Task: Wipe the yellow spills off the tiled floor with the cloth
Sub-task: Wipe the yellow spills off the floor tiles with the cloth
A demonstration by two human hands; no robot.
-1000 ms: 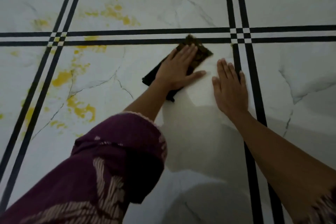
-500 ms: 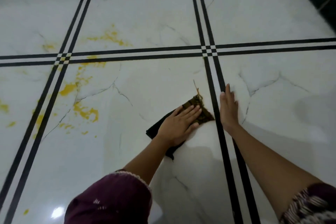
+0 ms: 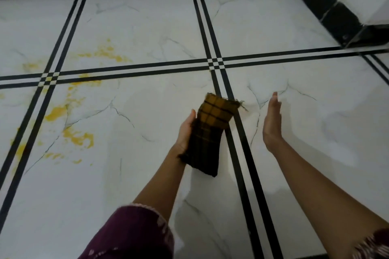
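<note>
A: Entry — left hand (image 3: 186,132) is off the floor, holding the cloth (image 3: 207,132). Folded, dark check, upper part stained yellow. It hangs against the palm; the fingers are behind the fabric, so I cannot tell how tightly they curl, only that they carry it.

B: Right hand (image 3: 272,121)?

A: Empty. Fingers straight and together, palm turned towards the cloth, raised above the tiled floor (image 3: 147,174) — near the cloth but apart from it.

B: Where does the cloth sit relative to the mess?

A: Over the double black line right of centre, well apart from the yellow spills (image 3: 77,137), which lie to the left.

B: Progress?

A: The tile under the hands shows no yellow. Left over: 1 large cluster on the near-left tile, streaks along the crossing of lines at left, a smear on the far tile (image 3: 107,52), and faint marks at the left edge.

B: Judgement?

A: Most of the wiping is still to do. The cloth probably needs refolding to a cleaner face first.
</note>
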